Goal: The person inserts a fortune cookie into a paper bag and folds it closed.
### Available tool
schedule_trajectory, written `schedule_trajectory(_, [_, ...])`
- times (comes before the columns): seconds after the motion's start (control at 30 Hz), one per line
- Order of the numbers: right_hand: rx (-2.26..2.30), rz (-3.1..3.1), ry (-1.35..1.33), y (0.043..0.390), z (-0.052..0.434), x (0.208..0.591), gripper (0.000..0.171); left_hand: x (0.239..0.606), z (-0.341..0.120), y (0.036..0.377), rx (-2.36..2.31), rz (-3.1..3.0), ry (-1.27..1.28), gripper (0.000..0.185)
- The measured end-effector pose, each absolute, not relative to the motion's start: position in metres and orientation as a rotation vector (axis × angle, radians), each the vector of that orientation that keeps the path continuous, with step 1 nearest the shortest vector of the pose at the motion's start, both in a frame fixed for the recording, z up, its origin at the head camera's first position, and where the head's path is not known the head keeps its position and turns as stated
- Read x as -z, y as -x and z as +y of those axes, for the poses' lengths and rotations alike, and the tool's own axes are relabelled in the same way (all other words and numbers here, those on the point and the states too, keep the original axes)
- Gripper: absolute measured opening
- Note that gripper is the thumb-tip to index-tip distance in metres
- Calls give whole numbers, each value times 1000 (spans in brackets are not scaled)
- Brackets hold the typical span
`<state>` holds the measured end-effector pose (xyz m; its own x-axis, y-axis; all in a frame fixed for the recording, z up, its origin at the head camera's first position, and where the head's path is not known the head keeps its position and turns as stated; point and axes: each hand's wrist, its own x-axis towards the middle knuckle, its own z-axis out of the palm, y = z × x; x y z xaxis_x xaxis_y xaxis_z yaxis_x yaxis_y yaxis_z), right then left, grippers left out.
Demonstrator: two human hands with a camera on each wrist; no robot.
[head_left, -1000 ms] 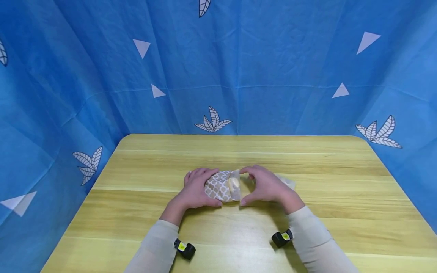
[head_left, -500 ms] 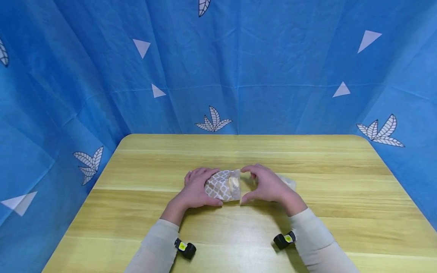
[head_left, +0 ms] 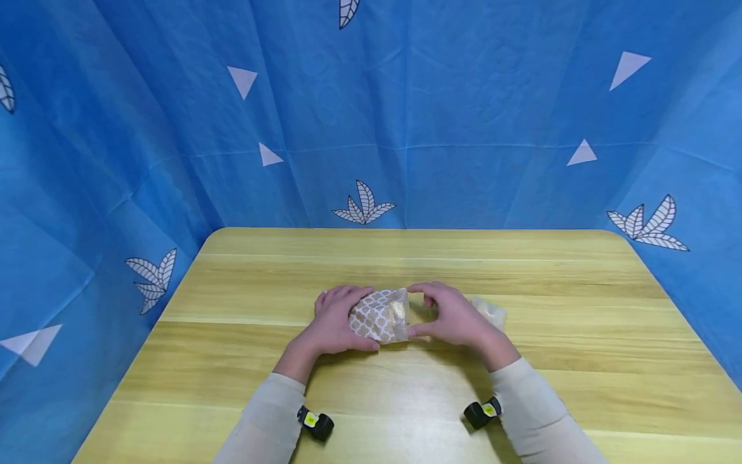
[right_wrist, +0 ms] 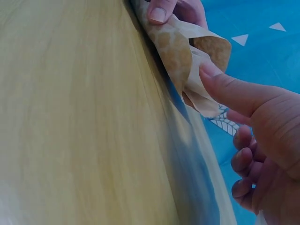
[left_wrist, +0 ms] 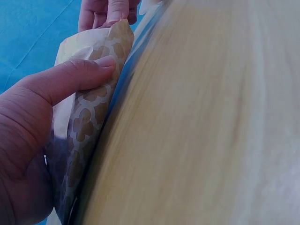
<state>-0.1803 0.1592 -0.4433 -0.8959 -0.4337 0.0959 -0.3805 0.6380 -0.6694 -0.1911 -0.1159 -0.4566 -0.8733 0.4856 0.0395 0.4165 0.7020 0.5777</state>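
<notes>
In the middle of the table lies a patterned paper bag (head_left: 372,317), tan with a white lattice print. My left hand (head_left: 336,322) grips its left part, thumb along the near side and fingers over the far side. The left wrist view shows the thumb pressed on the printed paper (left_wrist: 84,126). At the bag's right end, my right hand (head_left: 455,317) holds the edge with thumb and index finger spread across it. In the right wrist view this end gapes, with pale inner paper (right_wrist: 199,86) folded inward under the right thumb; the index fingertip is hidden behind it.
A small whitish, translucent crumpled piece (head_left: 491,314) lies just beyond my right wrist. The wooden table (head_left: 371,258) reaches back to a blue curtain (head_left: 452,116) with leaf and triangle prints. Black wrist cameras hang inside both forearms.
My right thumb has moved slightly away from me, from below the bag's near right corner up onto its end edge. The left hand keeps its grip, and the bag stays in place.
</notes>
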Motion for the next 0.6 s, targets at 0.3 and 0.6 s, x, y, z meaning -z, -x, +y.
schedule_trajectory(0.3, [1095,2789,706,182,151,444,78,456,-115,191,-889,2791,-731,108])
schedule_trajectory(0.6, [1088,2803,719,184,145,446,78,456,-116,190,-892,2792,-717,107])
